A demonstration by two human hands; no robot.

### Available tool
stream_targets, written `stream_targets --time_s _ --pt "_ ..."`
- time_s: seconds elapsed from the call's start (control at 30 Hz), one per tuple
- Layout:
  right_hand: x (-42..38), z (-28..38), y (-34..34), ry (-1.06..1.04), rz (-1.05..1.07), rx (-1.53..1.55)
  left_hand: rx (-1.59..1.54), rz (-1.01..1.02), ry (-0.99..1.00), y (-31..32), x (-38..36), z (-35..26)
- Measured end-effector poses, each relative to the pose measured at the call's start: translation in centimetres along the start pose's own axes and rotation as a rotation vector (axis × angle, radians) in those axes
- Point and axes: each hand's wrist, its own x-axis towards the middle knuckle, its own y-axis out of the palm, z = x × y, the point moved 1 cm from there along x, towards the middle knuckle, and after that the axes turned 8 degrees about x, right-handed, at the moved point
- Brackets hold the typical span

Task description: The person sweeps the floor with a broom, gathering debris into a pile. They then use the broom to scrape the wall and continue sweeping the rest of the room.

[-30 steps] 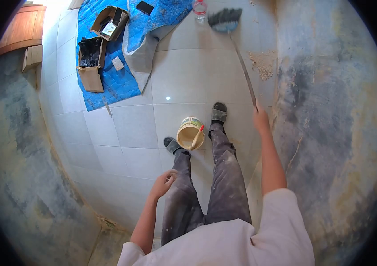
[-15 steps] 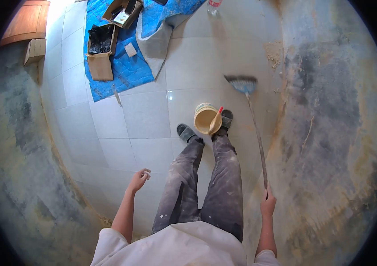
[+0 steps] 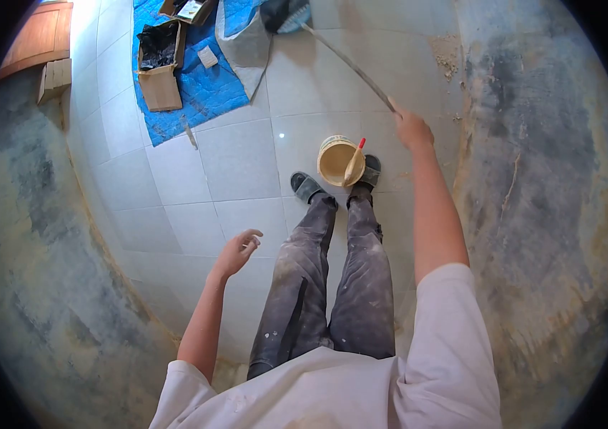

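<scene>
- Gripping broom [image 3: 289, 18] in right hand [image 3: 414, 131] at two o'clock, fingers wrapped shut round near end of handle [image 3: 375, 89]
- Reaching out to twelve o'clock with bristles, near folded edge of sheet [image 3: 207, 100]; cannot tell whether touching
- Looks to be mid-stroke, judging by slanted handle and outstretched arm
- Holding left hand [image 3: 238, 254] half open at eight o'clock, fingers loosely curled, well apart from broom; cannot tell whether pinching anything pale at fingertips
- Standing with bucket [image 3: 336, 163] at one o'clock, just beside right sandal [image 3: 372, 170], with red-tipped tool [image 3: 354, 163] leaning inside
- Would call, in any pull back, for firm grip and path around bucket
- Lying by wall at one to two o'clock: crumbs [image 3: 448, 63]
</scene>
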Motion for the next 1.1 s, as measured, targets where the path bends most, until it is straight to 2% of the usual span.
stream_targets --time_s 0.1,0.17,0.27,0.33,0.37,0.4,0.47,0.53,0.6,0.67,0.73,0.87,0.93,1.1 --pt "-4.2 -8.5 2.2 0.052 0.054 0.073 -0.163 -0.078 0.044 -0.3 -0.5 1.1" --pt "-10.9 -11.9 1.7 0.171 0.096 0.109 -0.092 -0.085 -0.004 -0.1 -0.8 2.6" --pt "-21.0 -21.4 6.3 0.201 0.032 0.168 -0.054 -0.025 -0.056 1.5 -1.1 6.1" --pt "-29.6 -24.5 8.4 0.280 0.025 0.243 -0.022 0.011 -0.078 2.8 -1.4 7.7" --pt "-33.8 -26.9 10.0 0.197 -0.031 0.290 0.008 0.047 -0.109 3.7 -1.6 8.5" --pt "-37.5 -26.0 9.6 0.234 -0.057 0.295 -0.004 0.073 -0.124 4.5 -1.8 9.2" --pt "-43.1 -24.7 8.3 0.495 0.129 0.266 0.005 0.119 -0.136 6.0 -2.1 9.8" --pt "-46.0 -22.0 6.0 0.624 0.148 0.231 0.015 0.157 -0.136 6.9 -1.9 9.7" --pt "-48.7 -21.8 6.4 0.592 0.075 0.237 0.060 0.197 -0.137 7.4 -1.6 9.5" --pt "-49.1 -21.5 6.9 0.546 0.012 0.240 0.051 0.162 -0.104 7.0 -1.3 8.0" --pt "-48.7 -20.9 7.7 0.345 -0.248 0.302 0.050 0.126 -0.069 6.1 -0.8 6.7" --pt "-42.4 -17.2 6.6 0.376 -0.295 0.532 0.011 0.027 -0.011 3.3 -0.3 4.2" --pt "-40.7 -15.2 5.9 0.406 -0.226 0.724 0.025 -0.002 -0.017 2.6 -0.6 3.4" --pt "-35.5 -12.6 1.9 0.251 -0.288 0.649 0.008 -0.039 -0.103 2.1 -1.5 2.7"
